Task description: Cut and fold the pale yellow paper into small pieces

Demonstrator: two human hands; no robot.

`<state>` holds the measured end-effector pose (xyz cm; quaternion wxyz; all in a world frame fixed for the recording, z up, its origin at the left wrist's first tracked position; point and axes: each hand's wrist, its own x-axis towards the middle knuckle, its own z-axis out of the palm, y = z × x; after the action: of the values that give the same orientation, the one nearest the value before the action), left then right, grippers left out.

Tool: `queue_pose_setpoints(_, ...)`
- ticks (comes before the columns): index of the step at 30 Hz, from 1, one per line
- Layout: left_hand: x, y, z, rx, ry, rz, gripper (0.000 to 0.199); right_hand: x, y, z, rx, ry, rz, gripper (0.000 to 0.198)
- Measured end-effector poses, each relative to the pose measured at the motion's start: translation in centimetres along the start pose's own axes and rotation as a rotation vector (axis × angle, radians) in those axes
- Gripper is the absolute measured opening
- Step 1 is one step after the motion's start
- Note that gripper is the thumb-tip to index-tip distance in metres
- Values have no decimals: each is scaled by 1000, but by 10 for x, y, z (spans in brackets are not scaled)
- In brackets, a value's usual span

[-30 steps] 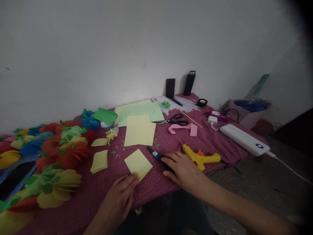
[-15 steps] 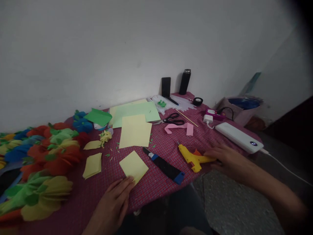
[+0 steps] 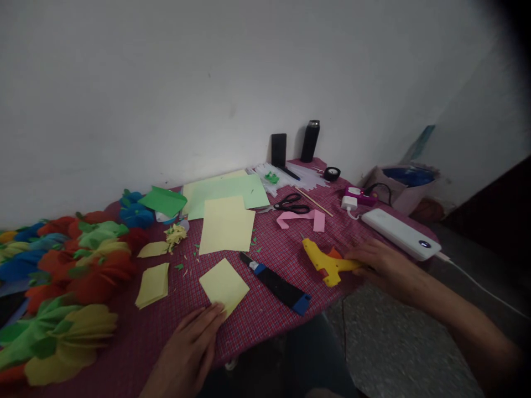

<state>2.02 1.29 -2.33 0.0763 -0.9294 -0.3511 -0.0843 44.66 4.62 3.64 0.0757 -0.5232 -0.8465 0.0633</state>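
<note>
My left hand (image 3: 188, 342) lies at the table's front edge, its outstretched fingertips resting on the lower corner of a yellow paper square (image 3: 224, 284). At the right, my right hand (image 3: 381, 264) has its fingers closed round the handle end of a yellow hot glue gun (image 3: 321, 261). The gun lies on its side with its nozzle pointing away. Between the paper square and the glue gun is a black and blue utility knife (image 3: 276, 283). A small stack of yellow paper (image 3: 152, 286) sits to the left of the square.
Paper flowers (image 3: 99, 271) crowd the left side. Behind are paper sheets (image 3: 228, 226), black scissors (image 3: 292, 205), a pink strip (image 3: 305, 217), a wooden stick (image 3: 313, 201), a phone (image 3: 279, 149) and a bottle (image 3: 310, 141). A white power bank (image 3: 400, 235) with cables lies at right.
The view has shifted slightly, so things appear a little further left. Both hands keep nearly the same places on the paper square and the glue gun.
</note>
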Motion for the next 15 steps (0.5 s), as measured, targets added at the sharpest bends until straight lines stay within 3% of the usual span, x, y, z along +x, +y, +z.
queue_pose_setpoints(6,1,0,0,1,15,7,49,13,19,0,-106,160,13,23)
queue_pose_setpoints(15,3,0,-1,6,76,8,46,39,39,19,-149,216,23,19)
